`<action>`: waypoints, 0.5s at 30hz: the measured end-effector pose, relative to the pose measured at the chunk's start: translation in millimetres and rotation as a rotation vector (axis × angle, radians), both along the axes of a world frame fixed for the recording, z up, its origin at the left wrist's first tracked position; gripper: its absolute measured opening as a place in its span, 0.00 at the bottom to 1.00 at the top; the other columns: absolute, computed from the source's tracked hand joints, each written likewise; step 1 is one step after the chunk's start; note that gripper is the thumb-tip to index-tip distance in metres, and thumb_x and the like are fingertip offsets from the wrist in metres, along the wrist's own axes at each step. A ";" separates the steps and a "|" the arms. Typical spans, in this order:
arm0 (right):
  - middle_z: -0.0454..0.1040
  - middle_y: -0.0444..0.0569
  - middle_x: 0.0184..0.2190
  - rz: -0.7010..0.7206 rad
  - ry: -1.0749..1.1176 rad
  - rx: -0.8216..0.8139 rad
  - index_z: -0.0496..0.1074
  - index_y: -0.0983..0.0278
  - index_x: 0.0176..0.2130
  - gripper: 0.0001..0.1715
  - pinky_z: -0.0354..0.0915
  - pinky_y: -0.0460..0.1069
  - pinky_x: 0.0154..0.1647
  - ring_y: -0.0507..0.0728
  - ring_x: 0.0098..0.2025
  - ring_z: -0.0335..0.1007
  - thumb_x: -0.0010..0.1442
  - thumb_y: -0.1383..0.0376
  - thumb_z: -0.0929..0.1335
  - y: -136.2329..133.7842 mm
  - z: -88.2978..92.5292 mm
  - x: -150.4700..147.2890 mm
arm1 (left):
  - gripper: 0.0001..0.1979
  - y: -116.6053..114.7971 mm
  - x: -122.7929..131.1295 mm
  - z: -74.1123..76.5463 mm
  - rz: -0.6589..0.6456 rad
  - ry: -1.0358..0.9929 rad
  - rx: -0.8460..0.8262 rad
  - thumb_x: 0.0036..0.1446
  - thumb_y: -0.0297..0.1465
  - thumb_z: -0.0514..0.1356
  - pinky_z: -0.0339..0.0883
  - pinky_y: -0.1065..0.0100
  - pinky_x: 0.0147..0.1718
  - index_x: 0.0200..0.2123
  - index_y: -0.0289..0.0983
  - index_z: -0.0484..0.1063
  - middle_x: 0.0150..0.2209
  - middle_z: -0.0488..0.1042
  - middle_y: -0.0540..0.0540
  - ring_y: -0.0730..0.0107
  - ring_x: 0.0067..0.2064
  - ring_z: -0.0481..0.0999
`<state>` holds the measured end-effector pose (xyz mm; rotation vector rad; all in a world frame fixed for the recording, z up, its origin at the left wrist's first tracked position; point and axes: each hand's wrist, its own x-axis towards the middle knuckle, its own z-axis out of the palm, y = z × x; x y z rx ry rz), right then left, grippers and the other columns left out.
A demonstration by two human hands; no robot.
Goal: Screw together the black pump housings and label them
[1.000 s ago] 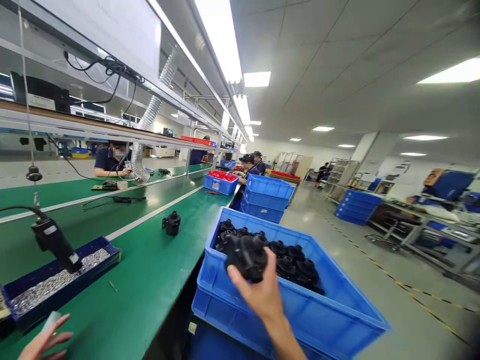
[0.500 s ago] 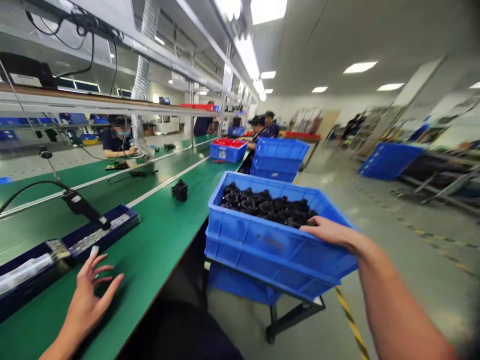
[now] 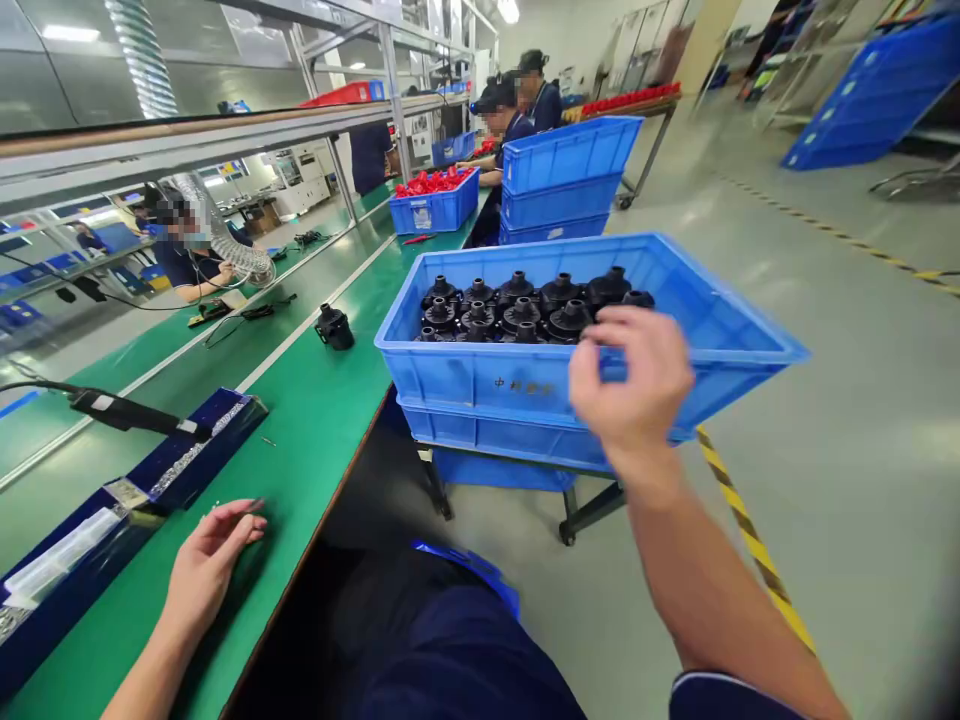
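Several black round parts [image 3: 517,305] with short necks stand in rows inside a blue crate [image 3: 480,375]. My right hand [image 3: 637,375] is over the crate's near wall, fingers curled beside the parts at the right; what its fingertips hold, if anything, is too blurred to make out. My left hand [image 3: 217,555] hovers just above the green bench [image 3: 322,430], thumb and fingers drawn together, with tiny things by the fingertips that I cannot make out. One black part [image 3: 334,328] stands alone on the bench. A small metal piece [image 3: 268,441] lies near the dark blue trays.
Dark blue trays [image 3: 199,450] of small metal pieces line the bench's left, under a black tool [image 3: 135,412]. A crate of red parts [image 3: 435,200], stacked blue crates [image 3: 562,180] and people are farther back.
The view has tilted down. My right hand has left the crate's rim and curled its fingers over the parts. The fingers of my left hand, spread before, have come together.
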<state>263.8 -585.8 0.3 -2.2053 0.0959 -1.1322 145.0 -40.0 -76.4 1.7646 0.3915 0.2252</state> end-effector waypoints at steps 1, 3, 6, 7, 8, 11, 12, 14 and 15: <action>0.78 0.62 0.52 0.148 -0.040 0.024 0.78 0.65 0.40 0.10 0.64 0.62 0.64 0.66 0.59 0.72 0.68 0.64 0.67 22.1 -15.9 -8.9 | 0.34 -5.0 -0.9 2.4 -0.024 0.017 -0.065 0.44 0.50 0.80 0.79 0.65 0.44 0.49 0.36 0.78 0.42 0.82 0.43 0.60 0.43 0.82; 0.81 0.53 0.41 0.473 -0.022 0.048 0.78 0.61 0.35 0.09 0.72 0.56 0.53 0.61 0.45 0.78 0.66 0.63 0.68 71.4 -48.4 -25.9 | 0.32 -14.8 -3.6 7.6 -0.072 0.037 -0.153 0.45 0.47 0.81 0.79 0.66 0.42 0.48 0.36 0.79 0.42 0.82 0.42 0.61 0.42 0.82; 0.81 0.46 0.37 0.801 0.097 0.103 0.82 0.61 0.39 0.09 0.70 0.47 0.31 0.51 0.25 0.72 0.66 0.66 0.69 147.6 -85.4 -44.1 | 0.31 -27.4 -8.8 14.7 -0.152 0.075 -0.198 0.47 0.44 0.81 0.79 0.64 0.44 0.49 0.35 0.79 0.42 0.82 0.40 0.59 0.42 0.82; 0.81 0.45 0.34 0.878 0.142 0.124 0.82 0.61 0.39 0.08 0.67 0.46 0.29 0.50 0.23 0.70 0.65 0.67 0.70 170.6 -92.5 -47.1 | 0.31 -30.8 -10.4 16.5 -0.175 0.088 -0.199 0.47 0.44 0.81 0.79 0.63 0.45 0.49 0.34 0.79 0.42 0.82 0.39 0.58 0.43 0.82; 0.80 0.44 0.33 0.941 0.184 0.143 0.83 0.61 0.37 0.07 0.66 0.46 0.28 0.50 0.23 0.70 0.64 0.68 0.72 191.5 -96.9 -48.5 | 0.31 -33.8 -11.7 17.8 -0.194 0.094 -0.197 0.48 0.44 0.81 0.78 0.62 0.45 0.49 0.34 0.79 0.42 0.82 0.39 0.57 0.43 0.82; 0.80 0.43 0.30 1.084 0.291 0.183 0.84 0.62 0.35 0.05 0.65 0.45 0.29 0.50 0.25 0.71 0.63 0.69 0.75 240.4 -97.7 -45.7 | 0.29 -39.4 -13.6 18.1 -0.255 0.077 -0.189 0.50 0.46 0.79 0.77 0.63 0.46 0.49 0.35 0.80 0.43 0.82 0.39 0.58 0.43 0.80; 0.80 0.44 0.31 1.119 0.321 0.189 0.85 0.62 0.36 0.04 0.64 0.44 0.29 0.50 0.26 0.71 0.63 0.69 0.75 252.5 -95.7 -43.2 | 0.28 -40.2 -13.6 17.0 -0.279 0.062 -0.185 0.52 0.46 0.79 0.76 0.63 0.46 0.49 0.36 0.80 0.44 0.81 0.39 0.58 0.44 0.80; 0.81 0.45 0.31 1.174 0.374 0.192 0.85 0.63 0.37 0.03 0.63 0.44 0.29 0.50 0.26 0.70 0.64 0.67 0.76 271.5 -91.1 -37.1 | 0.25 -40.2 -12.9 13.7 -0.329 0.036 -0.170 0.55 0.46 0.77 0.75 0.63 0.46 0.49 0.37 0.80 0.43 0.81 0.41 0.60 0.43 0.79; 0.81 0.46 0.31 1.195 0.397 0.190 0.85 0.63 0.37 0.03 0.62 0.45 0.29 0.50 0.26 0.70 0.63 0.67 0.77 279.0 -89.2 -33.9 | 0.24 -39.7 -12.4 11.7 -0.352 0.023 -0.160 0.57 0.46 0.76 0.74 0.64 0.45 0.49 0.38 0.80 0.42 0.80 0.42 0.61 0.42 0.78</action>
